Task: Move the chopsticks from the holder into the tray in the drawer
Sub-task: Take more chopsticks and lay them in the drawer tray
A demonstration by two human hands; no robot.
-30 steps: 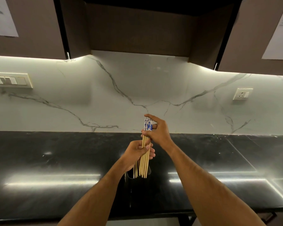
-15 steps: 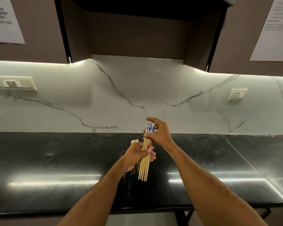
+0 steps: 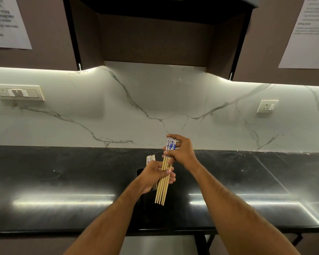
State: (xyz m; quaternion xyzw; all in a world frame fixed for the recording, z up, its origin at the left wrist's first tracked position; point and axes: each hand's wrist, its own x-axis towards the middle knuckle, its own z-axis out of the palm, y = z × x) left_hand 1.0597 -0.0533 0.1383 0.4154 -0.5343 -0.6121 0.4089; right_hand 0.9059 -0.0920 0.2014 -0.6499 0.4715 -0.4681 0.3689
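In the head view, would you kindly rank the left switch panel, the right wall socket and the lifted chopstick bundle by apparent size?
1. Lifted chopstick bundle, longest, though nearest the camera.
2. Left switch panel.
3. Right wall socket, smallest.

A glossy black stone counter (image 3: 63,181) runs along the wall; 1 dark holder (image 3: 145,201) stands on it, near its front edge.

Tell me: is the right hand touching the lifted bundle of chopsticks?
Touching. The head view shows the right hand pinching the lifted bundle of chopsticks just below its blue-patterned tops.
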